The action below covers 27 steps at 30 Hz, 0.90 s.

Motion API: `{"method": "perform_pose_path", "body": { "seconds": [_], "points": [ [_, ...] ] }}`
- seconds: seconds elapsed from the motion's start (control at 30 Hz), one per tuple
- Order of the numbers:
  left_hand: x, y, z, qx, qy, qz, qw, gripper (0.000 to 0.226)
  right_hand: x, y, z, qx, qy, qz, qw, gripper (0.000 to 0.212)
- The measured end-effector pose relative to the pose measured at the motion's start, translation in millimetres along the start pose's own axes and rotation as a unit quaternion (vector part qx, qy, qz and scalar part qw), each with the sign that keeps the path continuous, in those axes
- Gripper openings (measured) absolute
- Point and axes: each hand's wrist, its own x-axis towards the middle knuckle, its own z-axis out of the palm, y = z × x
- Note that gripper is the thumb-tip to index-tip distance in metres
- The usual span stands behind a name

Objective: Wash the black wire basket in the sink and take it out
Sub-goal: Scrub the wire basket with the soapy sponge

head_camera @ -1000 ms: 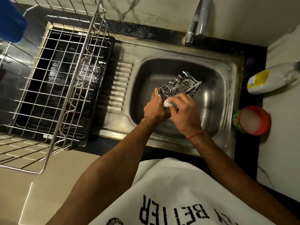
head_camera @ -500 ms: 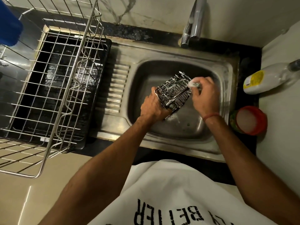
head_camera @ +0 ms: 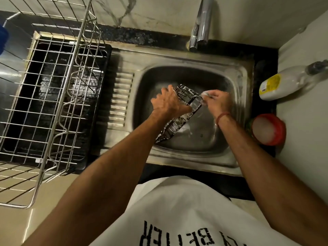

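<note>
Head view: the left hand (head_camera: 169, 102) grips the black wire basket (head_camera: 181, 112) along its left side, fingers curled over the frame, holding it tilted inside the sink (head_camera: 193, 153) bowl with its lower end resting near the bowl's front wall. The right hand (head_camera: 217, 102) is at the basket's upper right corner, fingers pinched around a small pale scrubber (head_camera: 204, 94) pressed against the wire; the scrubber is blurred and its exact kind cannot be told. The two hands are apart, one on each side of the basket. Patches of white foam cling to the basket. Behind the sink stands a chrome tap (head_camera: 201, 25). Left of the sink, a steel wire dish rack (head_camera: 58, 96) sits over a black tray (head_camera: 14, 137). Right of the sink, a pale bottle with a yellow label (head_camera: 284, 84) lies on its side, and nearer the sink's front corner stands a red tub (head_camera: 268, 129) with white contents.
</note>
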Motion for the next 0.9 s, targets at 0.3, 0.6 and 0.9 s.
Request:
{"method": "perform_pose_path", "body": {
  "seconds": [0.3, 0.6, 0.9],
  "points": [
    [11.4, -0.7, 35.2, 0.016, -0.020, 0.020, 0.999, 0.121, 20.3, 8.6, 16.4, 0.160, 0.058, 0.122, 0.978, 0.015],
    [-13.4, -54.7, 64.2, -0.123, -0.002, 0.077, 0.989, 0.124, 31.9, 22.7, 20.3, 0.135, 0.051, 0.117, 0.983, 0.024],
    [-43.2, -64.0, 89.9, -0.108, -0.029, -0.016, 0.994, 0.114, 13.6, 29.2, 1.4, -0.112, 0.036, -0.125, 0.985, 0.024]
  ]
}}
